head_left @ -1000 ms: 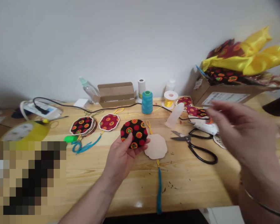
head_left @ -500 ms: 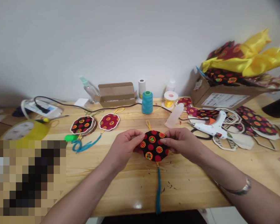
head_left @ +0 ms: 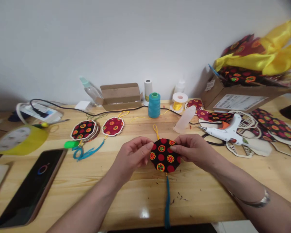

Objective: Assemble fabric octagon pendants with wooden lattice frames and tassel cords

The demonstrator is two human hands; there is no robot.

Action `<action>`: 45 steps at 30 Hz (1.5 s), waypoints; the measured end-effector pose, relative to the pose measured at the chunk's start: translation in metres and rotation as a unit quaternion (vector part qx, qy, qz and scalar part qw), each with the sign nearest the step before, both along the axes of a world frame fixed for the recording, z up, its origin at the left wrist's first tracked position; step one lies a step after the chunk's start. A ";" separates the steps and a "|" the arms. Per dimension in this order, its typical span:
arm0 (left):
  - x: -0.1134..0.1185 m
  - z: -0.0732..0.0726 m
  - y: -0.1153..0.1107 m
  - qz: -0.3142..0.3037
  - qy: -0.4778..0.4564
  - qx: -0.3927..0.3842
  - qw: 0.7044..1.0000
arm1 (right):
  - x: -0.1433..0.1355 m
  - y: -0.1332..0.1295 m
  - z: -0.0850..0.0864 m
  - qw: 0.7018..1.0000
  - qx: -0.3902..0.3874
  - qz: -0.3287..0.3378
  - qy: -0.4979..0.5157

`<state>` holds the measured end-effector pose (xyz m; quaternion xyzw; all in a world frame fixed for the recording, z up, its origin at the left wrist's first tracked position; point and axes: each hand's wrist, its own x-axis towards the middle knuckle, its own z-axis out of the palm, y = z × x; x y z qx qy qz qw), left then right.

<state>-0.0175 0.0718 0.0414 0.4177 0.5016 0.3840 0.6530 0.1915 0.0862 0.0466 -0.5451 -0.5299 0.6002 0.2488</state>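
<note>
A many-sided, fabric-covered ornament, black with red dots and bright flower motifs, is held just above the table in front of me. A yellow cord loop sticks up from its top edge, and a blue tassel hangs from its bottom. My left hand is closed at the upper left edge, thumb tip on the rim. On the opposite side my right hand pinches the rim between thumb and fingers. The fingertips behind the fabric are hidden.
Left are a stack of ornaments, a red ornament, a phone and yellow tape. A blue thread cone stands behind. Right are a glue gun, frame pieces and a cardboard box of fabric.
The camera view has shifted slightly. Both hands keep hold of the ornament's sides, with only a slight change in the left fingers at the edge.
</note>
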 end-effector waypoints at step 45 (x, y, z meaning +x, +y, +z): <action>0.004 -0.004 0.001 -0.037 0.162 0.036 0.985 | 0.008 0.010 -0.015 0.999 0.021 -0.045 0.011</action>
